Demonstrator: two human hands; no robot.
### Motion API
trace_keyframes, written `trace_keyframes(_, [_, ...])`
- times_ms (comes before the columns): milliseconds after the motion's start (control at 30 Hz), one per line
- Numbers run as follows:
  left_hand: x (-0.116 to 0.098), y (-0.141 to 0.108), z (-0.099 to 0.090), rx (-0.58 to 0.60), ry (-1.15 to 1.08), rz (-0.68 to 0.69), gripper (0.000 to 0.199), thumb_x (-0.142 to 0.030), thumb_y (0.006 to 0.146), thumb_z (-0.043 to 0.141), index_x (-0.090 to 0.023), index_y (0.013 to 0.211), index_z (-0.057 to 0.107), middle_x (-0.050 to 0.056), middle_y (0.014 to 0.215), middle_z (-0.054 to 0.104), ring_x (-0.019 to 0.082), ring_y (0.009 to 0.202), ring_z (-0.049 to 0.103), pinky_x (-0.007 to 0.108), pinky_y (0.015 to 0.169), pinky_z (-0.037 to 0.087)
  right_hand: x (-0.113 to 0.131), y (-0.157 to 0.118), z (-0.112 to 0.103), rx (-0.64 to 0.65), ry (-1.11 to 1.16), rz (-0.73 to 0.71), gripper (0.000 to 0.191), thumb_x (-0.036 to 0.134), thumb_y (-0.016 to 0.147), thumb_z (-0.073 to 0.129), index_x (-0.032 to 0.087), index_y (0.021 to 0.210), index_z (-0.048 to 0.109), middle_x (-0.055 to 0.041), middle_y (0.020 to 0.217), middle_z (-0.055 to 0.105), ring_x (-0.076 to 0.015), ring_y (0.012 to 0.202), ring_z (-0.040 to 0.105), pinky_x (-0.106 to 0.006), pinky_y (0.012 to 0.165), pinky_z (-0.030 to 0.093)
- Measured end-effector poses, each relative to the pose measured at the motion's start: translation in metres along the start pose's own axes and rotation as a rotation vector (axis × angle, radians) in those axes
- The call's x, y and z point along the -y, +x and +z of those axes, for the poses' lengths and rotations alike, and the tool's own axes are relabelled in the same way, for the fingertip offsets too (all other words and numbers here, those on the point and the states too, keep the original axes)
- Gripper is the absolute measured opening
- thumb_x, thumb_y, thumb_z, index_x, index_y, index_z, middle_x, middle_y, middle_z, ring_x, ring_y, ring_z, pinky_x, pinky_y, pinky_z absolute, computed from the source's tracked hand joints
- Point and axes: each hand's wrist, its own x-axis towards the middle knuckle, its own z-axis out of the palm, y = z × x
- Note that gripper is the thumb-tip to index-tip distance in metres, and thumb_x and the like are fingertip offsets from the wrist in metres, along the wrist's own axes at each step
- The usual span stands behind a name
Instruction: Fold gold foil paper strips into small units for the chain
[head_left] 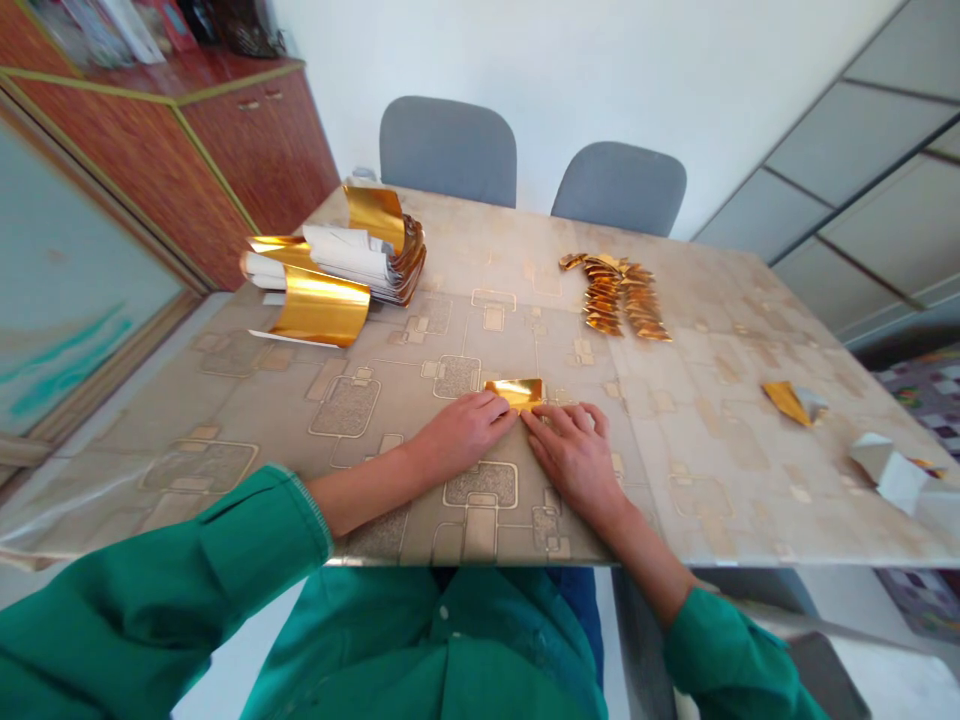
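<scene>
The left hand (pixel 461 435) and right hand (pixel 574 465) rest open, fingers flat, not gripping, on a gold foil strip (pixel 516 393) at frame center; fingertips hide its lower edge. Folded gold pieces (pixel 619 295) lie upper right on the patterned tabletop (pixel 225 400), foil rolls (pixel 321 307) upper left, gray chairs (pixel 448 150) beyond.

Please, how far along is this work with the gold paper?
Done: a row of folded gold pieces lies on the table. In hand: one small gold piece sits under the fingertips of the left hand and right hand. Left: a big pile of curled gold and white sheets remains at the far left, which looks like much more material than the finished row.
</scene>
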Motion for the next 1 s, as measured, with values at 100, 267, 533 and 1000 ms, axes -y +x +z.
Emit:
trace_keyframes(100, [0.000,-0.004,-0.003,-0.007,-0.007,-0.001,0.025,-0.014,0.100,0.046,-0.011,0.119,0.061,0.013,0.113,0.064,0.023,0.107,0.058,0.038,0.094,0.046,-0.002,0.000,0.000,-0.002,0.004,0.006,0.030,0.030,0.100,0.049,0.026,0.125,0.065,-0.0050,0.122,0.068,-0.0245,0.109,0.055,-0.047,0.108,0.025])
trace_keyframes(267, [0.002,-0.016,-0.008,-0.010,0.073,-0.013,0.025,-0.015,0.099,0.050,-0.013,0.120,0.062,0.011,0.124,0.064,0.024,0.113,0.057,0.039,0.099,0.042,-0.002,-0.001,0.000,0.011,0.018,0.005,0.031,0.031,0.101,0.045,0.025,0.126,0.063,-0.0055,0.122,0.067,-0.0241,0.110,0.054,-0.047,0.110,0.023])
trace_keyframes(533, [0.000,-0.026,-0.006,-0.037,0.123,-0.075,0.030,-0.016,0.098,0.051,-0.017,0.126,0.062,0.011,0.129,0.065,0.025,0.119,0.057,0.046,0.104,0.038,0.007,0.003,-0.002,0.062,-0.016,-0.007,0.036,0.042,0.096,0.054,0.033,0.131,0.061,-0.0088,0.117,0.062,-0.0271,0.108,0.051,-0.052,0.109,0.022])
trace_keyframes(1000, [0.002,-0.022,-0.008,-0.056,0.080,-0.081,0.027,-0.028,0.096,0.058,-0.018,0.121,0.064,0.008,0.137,0.061,0.026,0.125,0.054,0.050,0.113,0.029,-0.001,0.004,-0.003,0.008,-0.030,0.010,0.029,0.029,0.099,0.049,0.020,0.122,0.063,-0.0101,0.126,0.066,-0.0266,0.117,0.053,-0.049,0.112,0.023])
